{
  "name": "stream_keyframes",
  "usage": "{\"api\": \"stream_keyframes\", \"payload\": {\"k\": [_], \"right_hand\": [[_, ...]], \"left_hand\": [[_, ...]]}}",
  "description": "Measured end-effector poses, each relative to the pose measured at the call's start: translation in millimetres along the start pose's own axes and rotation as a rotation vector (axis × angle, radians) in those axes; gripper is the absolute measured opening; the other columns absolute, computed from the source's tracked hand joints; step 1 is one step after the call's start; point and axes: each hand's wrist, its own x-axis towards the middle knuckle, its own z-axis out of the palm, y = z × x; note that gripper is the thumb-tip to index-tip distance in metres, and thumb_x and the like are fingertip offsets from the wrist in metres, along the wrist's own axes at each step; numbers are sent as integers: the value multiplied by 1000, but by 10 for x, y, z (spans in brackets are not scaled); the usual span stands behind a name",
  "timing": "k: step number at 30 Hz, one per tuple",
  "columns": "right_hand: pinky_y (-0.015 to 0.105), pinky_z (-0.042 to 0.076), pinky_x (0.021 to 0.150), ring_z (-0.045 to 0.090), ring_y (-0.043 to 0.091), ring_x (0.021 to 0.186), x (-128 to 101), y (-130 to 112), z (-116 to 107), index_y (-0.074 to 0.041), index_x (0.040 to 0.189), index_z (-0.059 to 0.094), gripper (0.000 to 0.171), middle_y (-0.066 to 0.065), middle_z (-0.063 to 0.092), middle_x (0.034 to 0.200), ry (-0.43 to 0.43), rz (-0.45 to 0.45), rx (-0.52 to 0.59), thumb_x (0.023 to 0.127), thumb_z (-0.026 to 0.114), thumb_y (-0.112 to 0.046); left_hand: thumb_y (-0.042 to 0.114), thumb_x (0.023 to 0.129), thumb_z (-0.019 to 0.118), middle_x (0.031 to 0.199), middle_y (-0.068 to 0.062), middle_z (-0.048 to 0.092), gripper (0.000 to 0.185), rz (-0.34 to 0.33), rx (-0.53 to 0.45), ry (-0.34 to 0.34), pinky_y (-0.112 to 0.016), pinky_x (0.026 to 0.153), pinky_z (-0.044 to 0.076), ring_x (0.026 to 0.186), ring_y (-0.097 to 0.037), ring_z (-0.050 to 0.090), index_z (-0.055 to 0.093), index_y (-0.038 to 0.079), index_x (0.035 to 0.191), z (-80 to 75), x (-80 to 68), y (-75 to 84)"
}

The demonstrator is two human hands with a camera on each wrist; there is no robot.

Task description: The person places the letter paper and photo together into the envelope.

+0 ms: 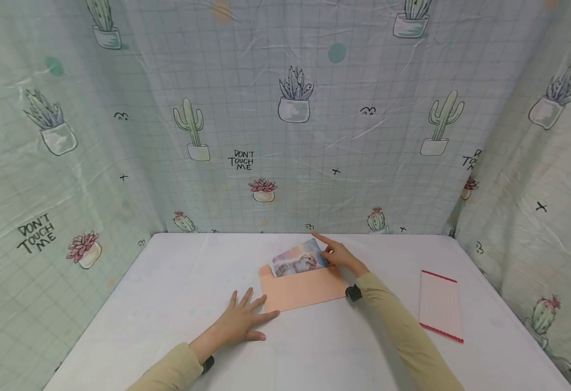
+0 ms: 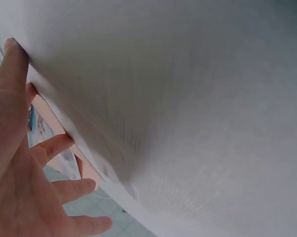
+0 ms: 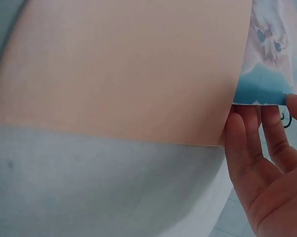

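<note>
A peach-coloured envelope [image 1: 300, 290] lies on the white table, and a cat picture card [image 1: 296, 259] sticks out of its far, long side. With fingers spread, my left hand [image 1: 241, 320] rests at the envelope's left end, fingertips on its edge. My right hand [image 1: 340, 256] is at the card's right end. In the right wrist view the thumb and fingers pinch the corner of the card [image 3: 267, 86], other fingers touching the envelope's side edge [image 3: 223, 140]. The card's lower part is hidden inside or behind the envelope.
To the right on the table [image 1: 177, 282] lies a flat pale-pink striped sheet or pouch [image 1: 440, 306] with red strips at both ends. A cactus-printed curtain [image 1: 246, 65] encloses the back and sides of the table. Both wrists wear small dark devices.
</note>
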Motion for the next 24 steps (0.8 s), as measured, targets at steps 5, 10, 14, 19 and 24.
{"api": "stream_keyframes", "payload": {"k": [5,10,14,19,24], "right_hand": [[26,41,44,55,29,55,-3,-39,-23,-23,137,35,48,16,56,75,-15,-14,0,92,46,-10],[27,43,45,55,29,53,-1,-30,-29,-17,130,45,37,17,56,72,8,1,32,94,44,-15],[28,47,48,55,22,54,8,-5,-29,-11,120,54,29,17,59,79,55,14,55,93,47,-14],[26,49,52,58,14,60,21,36,-17,-8,107,61,20,16,63,92,94,42,80,90,52,-13],[25,48,50,56,13,57,11,74,-1,-6,107,61,20,17,63,87,103,13,91,88,52,-7]], "left_hand": [[59,81,44,141,-9,37,59,3,4,3,-68,90,28,126,-49,29,36,37,135,27,-3,0],[58,81,45,141,-10,37,59,7,-15,3,-68,89,28,125,-50,29,36,36,134,-2,-8,8],[57,81,45,141,-10,36,58,-1,-18,-9,-68,90,27,126,-49,29,36,36,135,-36,-1,15],[57,81,46,141,-10,37,58,-10,-21,-19,-68,91,27,126,-49,28,36,36,134,-56,5,18],[57,81,47,141,-10,37,58,-11,-18,-18,-68,90,27,126,-49,29,37,36,134,-46,3,15]]}}
